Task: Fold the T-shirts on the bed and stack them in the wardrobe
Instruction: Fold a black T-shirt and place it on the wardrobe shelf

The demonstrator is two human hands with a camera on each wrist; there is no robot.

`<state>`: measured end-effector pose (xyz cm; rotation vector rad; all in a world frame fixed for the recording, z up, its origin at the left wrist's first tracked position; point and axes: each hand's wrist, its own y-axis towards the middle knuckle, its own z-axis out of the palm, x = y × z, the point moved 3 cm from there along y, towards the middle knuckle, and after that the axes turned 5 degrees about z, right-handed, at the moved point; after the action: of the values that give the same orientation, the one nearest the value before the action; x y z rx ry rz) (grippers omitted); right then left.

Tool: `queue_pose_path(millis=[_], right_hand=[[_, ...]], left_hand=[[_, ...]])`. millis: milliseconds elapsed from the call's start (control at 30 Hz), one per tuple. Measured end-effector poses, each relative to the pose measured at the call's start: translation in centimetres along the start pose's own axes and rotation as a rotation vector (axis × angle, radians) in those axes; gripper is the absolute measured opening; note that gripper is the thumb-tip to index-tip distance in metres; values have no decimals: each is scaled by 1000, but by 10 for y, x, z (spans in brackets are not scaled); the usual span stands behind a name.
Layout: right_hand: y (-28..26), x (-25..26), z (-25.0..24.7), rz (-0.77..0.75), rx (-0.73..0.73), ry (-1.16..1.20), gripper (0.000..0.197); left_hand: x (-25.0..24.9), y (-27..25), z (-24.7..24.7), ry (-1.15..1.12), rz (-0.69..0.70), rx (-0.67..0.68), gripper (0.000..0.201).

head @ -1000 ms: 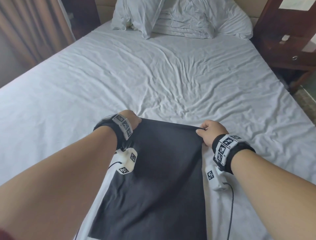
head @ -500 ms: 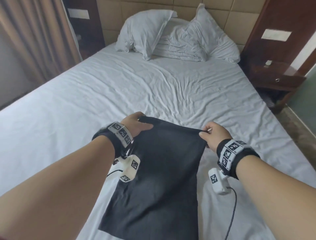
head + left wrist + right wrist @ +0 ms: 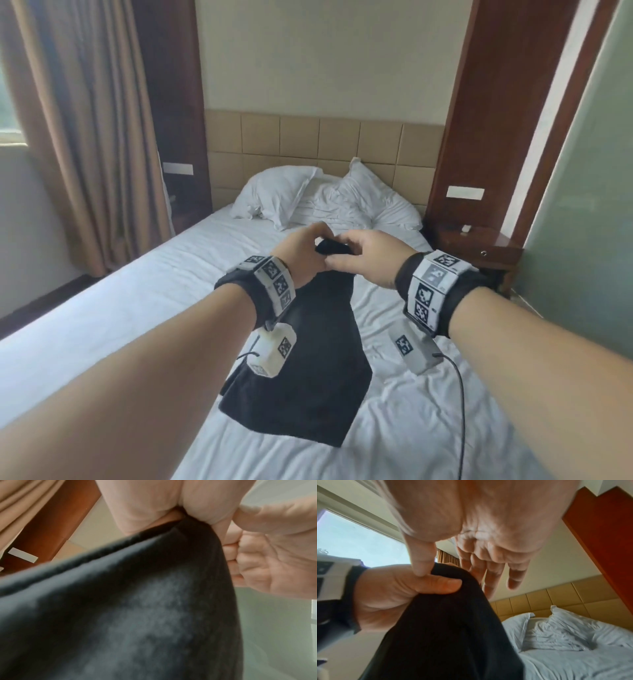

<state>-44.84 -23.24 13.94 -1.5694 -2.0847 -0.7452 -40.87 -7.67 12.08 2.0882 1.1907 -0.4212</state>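
A black T-shirt hangs by its top edge above the white bed; its lower part looks to reach the sheet. My left hand grips the bunched top of the black T-shirt, its thumb pressed on the cloth. My right hand is right beside it and pinches the same top edge, thumb in front and fingers behind. In the left wrist view the dark fabric fills most of the picture below my left hand.
Two white pillows lean on a tan padded headboard. A dark wooden nightstand stands right of the bed, and brown curtains hang at the left by a window. The wrist-camera cable dangles under my right arm.
Both hands have lifted the shirt's far edge up off the sheet and come together at its top. The shirt now hangs instead of lying flat, and the head view has tilted upward.
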Motion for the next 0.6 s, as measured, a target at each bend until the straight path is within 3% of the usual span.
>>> queue_pose_path(millis=[67,133,267,400,533,600], right_hand=[[-20,14,-16,-13,-40,-85,25],[-38,27,-29,-19,-58,-158,18],[-67,48,-49,-3,-115,-290,26],[-92,60,-66,-10,-202,-299,36],[-107,64,-76,-24,-240,-326,32],[-112,64,-80,-43,-267,-348,31]], left_hand=[[-19,-8,-8,-51,3,-31,26],[-39,-15,-14,-78,18,-28,33],[-74,-21,-20,-121,55,35,52],[-104,-27,-20,-136,91,61,41],[-120,-35,-18,-144,78,97,82],[-122,-38,-13,-252,98,130,91]])
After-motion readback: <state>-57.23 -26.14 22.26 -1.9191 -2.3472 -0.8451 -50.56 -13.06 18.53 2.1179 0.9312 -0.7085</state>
